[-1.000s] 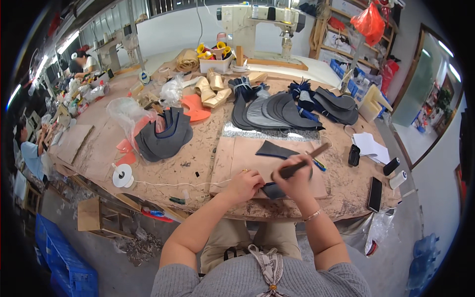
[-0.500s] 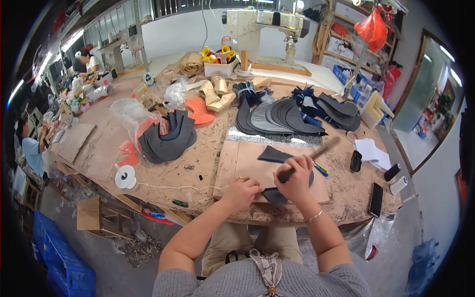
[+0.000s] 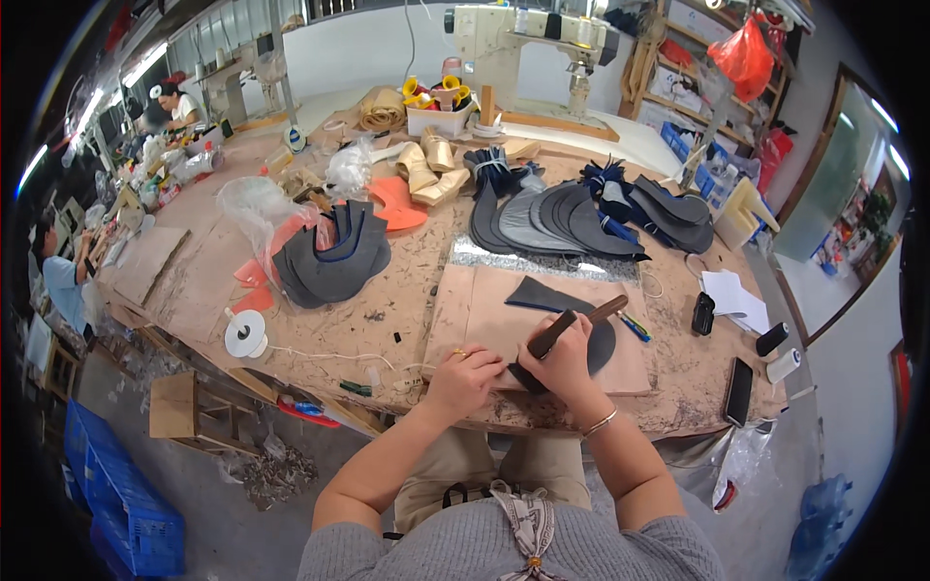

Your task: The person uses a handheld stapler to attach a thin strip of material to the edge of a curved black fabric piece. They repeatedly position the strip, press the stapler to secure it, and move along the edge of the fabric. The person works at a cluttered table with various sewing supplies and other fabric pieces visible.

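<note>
My right hand (image 3: 565,356) is closed around a hammer (image 3: 550,334) with a dark head and a brown wooden handle. The lower end of its head meets the near part of a curved dark grey shoe-upper piece (image 3: 603,341) with a blue edge, partly hidden by my hand. That piece lies on a flat pinkish-tan board (image 3: 465,315). Just left of the hammer, my left hand (image 3: 463,383) rests at the board's near edge, fingers stretched toward the piece. No object shows in it; its fingertips are close to the piece's near end.
Stacks of dark grey pieces (image 3: 334,261) (image 3: 552,223) lie beyond the board. A pen (image 3: 635,327), a phone (image 3: 738,390) and thread spools (image 3: 783,364) are on the right. A white spool (image 3: 246,334) trails cord at left. A sewing machine (image 3: 528,48) stands behind.
The hammer has turned in my right hand, its head now standing steeply against the piece. My left fingers have straightened and shifted slightly left. The whole view has shifted a little.
</note>
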Action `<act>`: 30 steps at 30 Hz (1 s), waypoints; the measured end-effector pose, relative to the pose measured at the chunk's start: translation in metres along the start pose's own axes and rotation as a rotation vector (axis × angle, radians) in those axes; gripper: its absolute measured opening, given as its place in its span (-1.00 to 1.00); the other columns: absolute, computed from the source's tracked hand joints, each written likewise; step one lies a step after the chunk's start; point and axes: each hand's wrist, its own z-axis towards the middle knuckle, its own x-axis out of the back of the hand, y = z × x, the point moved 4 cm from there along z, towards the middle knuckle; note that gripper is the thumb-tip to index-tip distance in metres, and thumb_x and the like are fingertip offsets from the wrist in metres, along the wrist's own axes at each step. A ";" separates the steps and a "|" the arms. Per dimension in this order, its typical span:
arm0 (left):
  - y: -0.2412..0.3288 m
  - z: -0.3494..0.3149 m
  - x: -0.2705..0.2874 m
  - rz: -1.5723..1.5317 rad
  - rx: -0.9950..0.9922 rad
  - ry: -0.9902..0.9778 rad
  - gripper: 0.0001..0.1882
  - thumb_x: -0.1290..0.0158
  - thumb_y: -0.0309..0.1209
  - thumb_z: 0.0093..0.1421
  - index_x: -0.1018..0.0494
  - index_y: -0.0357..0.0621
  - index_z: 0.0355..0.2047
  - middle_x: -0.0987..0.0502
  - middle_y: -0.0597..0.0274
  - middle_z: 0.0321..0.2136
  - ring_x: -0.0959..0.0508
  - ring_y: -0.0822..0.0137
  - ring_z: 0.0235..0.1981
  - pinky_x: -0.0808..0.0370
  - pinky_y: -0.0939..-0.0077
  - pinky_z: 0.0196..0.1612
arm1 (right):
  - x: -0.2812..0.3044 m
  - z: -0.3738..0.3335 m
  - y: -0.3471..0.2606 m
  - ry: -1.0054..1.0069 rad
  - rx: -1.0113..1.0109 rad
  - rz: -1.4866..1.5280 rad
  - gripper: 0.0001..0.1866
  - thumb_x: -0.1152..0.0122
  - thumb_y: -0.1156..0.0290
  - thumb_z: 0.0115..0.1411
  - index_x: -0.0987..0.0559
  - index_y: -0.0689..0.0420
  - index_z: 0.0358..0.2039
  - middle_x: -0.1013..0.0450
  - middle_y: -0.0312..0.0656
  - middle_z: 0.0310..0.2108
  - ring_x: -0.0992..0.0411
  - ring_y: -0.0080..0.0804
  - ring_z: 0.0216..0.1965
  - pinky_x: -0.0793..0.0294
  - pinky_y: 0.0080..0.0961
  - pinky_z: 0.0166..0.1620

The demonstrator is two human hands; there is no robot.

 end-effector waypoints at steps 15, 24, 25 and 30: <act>-0.001 -0.003 0.007 -0.066 0.066 0.086 -0.77 -0.11 -0.62 0.00 -0.58 -0.22 -0.28 -0.55 0.19 -0.24 -0.53 0.14 -0.14 -0.46 0.27 -0.07 | 0.023 0.025 -0.002 0.176 0.083 -0.095 -0.79 -0.39 0.40 -0.17 -0.48 0.00 -0.56 -0.46 -0.31 -0.44 -0.37 -0.19 -0.21 -0.21 -0.19 -0.05; 0.001 0.005 0.000 -0.035 0.074 0.129 -0.75 -0.14 -0.55 0.05 -0.55 -0.17 -0.21 -0.55 0.15 -0.19 -0.53 0.07 -0.11 -0.47 0.23 -0.04 | 0.104 -0.015 0.214 -0.394 -0.894 -0.582 -0.57 -0.28 -0.05 -0.08 -0.67 0.07 -0.39 -0.61 -0.06 -0.37 -0.57 -0.07 -0.25 -0.27 -0.10 0.02; 0.001 0.006 0.001 -0.023 0.066 0.115 -0.76 -0.14 -0.54 0.06 -0.56 -0.17 -0.22 -0.55 0.16 -0.19 -0.53 0.08 -0.11 -0.48 0.23 -0.04 | 0.099 -0.021 0.231 -0.386 -0.896 -0.597 -0.58 -0.28 -0.10 -0.10 -0.67 0.02 -0.48 -0.61 -0.08 -0.40 -0.58 -0.05 -0.26 -0.30 -0.09 0.01; 0.002 0.004 0.005 0.023 0.057 0.113 -0.81 -0.15 -0.51 0.06 -0.58 -0.17 -0.27 -0.56 0.17 -0.21 -0.54 0.09 -0.15 -0.49 0.25 -0.08 | 0.075 -0.012 0.235 -0.420 -0.843 -0.433 -0.46 -0.31 0.02 -0.04 -0.62 0.21 -0.20 -0.59 0.02 -0.21 -0.52 -0.02 -0.06 -0.34 -0.17 0.18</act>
